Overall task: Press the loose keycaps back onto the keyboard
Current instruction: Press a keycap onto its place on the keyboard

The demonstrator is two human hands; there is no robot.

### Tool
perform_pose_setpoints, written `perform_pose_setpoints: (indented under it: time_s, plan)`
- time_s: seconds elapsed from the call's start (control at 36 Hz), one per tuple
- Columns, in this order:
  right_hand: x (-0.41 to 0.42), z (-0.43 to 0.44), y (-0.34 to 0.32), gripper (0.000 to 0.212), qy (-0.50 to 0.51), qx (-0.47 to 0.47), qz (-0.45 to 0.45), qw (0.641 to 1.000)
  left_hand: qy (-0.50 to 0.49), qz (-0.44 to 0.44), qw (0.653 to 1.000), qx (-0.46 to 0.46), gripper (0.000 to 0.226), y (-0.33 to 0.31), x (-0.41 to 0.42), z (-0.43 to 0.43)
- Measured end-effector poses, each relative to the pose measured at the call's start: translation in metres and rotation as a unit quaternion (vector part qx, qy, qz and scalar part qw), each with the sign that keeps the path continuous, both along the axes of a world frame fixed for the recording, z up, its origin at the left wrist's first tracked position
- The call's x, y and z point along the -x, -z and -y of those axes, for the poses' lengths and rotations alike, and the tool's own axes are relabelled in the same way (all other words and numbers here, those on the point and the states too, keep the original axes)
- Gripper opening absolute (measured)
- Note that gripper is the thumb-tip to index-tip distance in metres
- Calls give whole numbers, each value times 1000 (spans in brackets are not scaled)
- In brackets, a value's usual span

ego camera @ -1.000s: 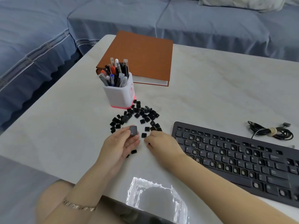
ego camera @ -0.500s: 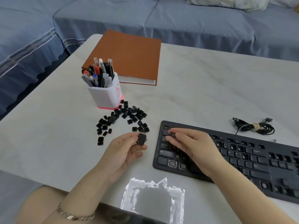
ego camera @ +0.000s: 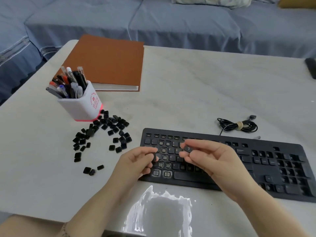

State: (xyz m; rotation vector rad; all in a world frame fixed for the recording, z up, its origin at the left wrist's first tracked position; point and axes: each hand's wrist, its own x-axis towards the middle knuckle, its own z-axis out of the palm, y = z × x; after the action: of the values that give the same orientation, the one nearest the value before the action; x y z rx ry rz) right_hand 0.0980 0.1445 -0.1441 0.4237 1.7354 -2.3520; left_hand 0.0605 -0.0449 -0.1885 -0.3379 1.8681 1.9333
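- The keyboard (ego camera: 256, 156) sits at the near edge of the table (ego camera: 188, 86). Its long side runs left to right, with the right end angled a bit closer to the person and the function row on the far side.
- Lots of bare sockets show in its left half, while the number pad end looks mostly filled.
- The right hand (ego camera: 210, 158) pinches a keycap (ego camera: 187, 148) between thumb and fingertips, just above the upper-left rows. The top face is turned up toward the camera and has a pale mark on it, too blurry to read.
- The left hand (ego camera: 135, 161) has its fingers curled around the other keycap (ego camera: 155, 157), held over the keyboard's left end. Can't tell which way that one faces.
- The loose keycaps (ego camera: 102, 134) are scattered on the table left of the keyboard, from the foot of the pen cup (ego camera: 82, 106) down toward the near edge. Some lie face up and some are flipped, and a few strays sit apart closest to the person.
- The pen cup is white with a pink base and red print, standing upright near the left edge. It's crammed with pens (ego camera: 71, 84) leaning to the left.
- A brown notebook (ego camera: 107, 62) lies flat at the far left corner, right behind the cup.
- A coiled black cable (ego camera: 237, 125) lies just past the keyboard's far side.
- A blue sofa (ego camera: 153, 23) is behind the table.
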Motion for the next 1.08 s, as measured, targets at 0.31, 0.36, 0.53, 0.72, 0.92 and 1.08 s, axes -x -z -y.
perform_pose_setpoints:
  time_s: [0.31, 0.36, 0.53, 0.72, 0.92, 1.08]
  plan:
    - [-22, -47, 30, 21, 34, -226, 28, 973, 115, -117, 975, 148, 22, 16, -3, -37]
    - [-24, -60, 38, 19, 60, -260, 45, 963, 130, -147, 966, 171, 24, 20, -2, -44]
    - [-37, -109, 48, 17, 137, -297, 63, 943, 175, -212, 942, 193, 31, 18, -2, -75]
    - [-43, -170, 45, 14, 175, -378, 29, 909, 212, -233, 931, 185, 33, 18, -2, -112]
    - [-37, -213, 39, 19, 202, -408, 6, 890, 220, -253, 923, 188, 34, 25, -7, -141]
    - [-25, -222, 54, 18, 174, -439, -7, 882, 182, -268, 927, 186, 32, 32, -9, -143]
